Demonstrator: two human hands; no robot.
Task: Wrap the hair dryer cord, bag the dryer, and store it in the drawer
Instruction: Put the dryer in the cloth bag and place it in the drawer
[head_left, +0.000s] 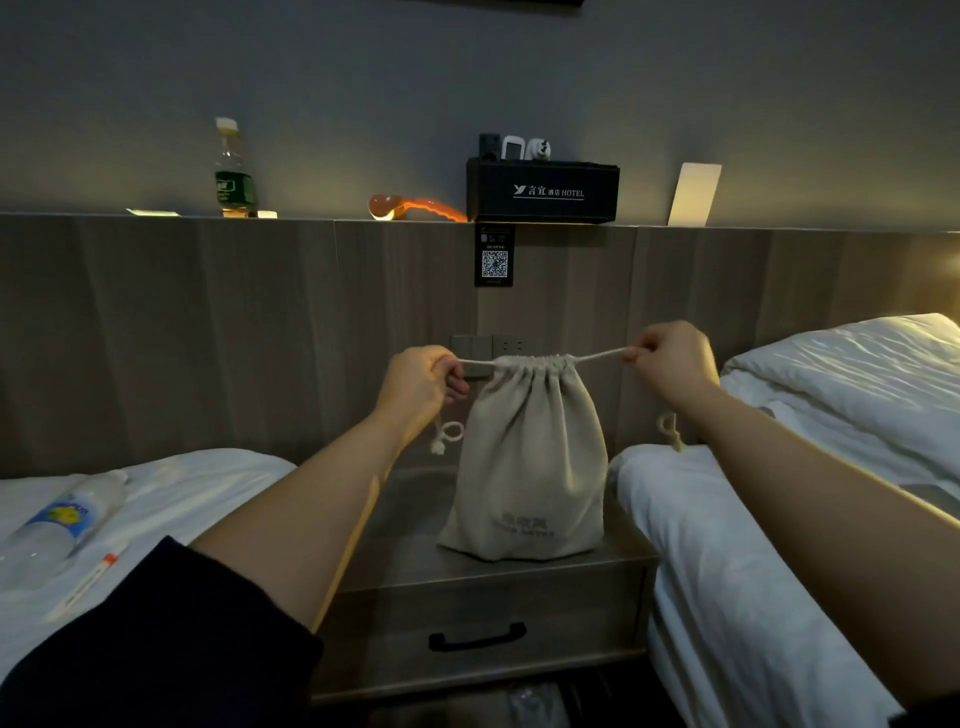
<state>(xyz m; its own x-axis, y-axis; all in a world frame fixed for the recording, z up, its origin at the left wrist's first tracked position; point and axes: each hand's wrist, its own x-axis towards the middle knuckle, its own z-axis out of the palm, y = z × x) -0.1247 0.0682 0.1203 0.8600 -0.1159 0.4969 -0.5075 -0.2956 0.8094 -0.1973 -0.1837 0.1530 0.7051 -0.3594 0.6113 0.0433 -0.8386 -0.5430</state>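
Bag: the beige drawstring bag (527, 457) stands upright on the nightstand (519, 571), mouth cinched.
Left hand: the left hand (421, 387) is fisted on its cord, just left.
Right hand: the right hand (672, 364) pinches the opposite cord.
Drawer: the drawer (483, 631) is below, closed.

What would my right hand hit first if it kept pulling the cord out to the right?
Probably the white bedding piled on the bed just right of your right hand, though depth is unclear from this view. The hand's grip is on the drawstring of the cloth bag.
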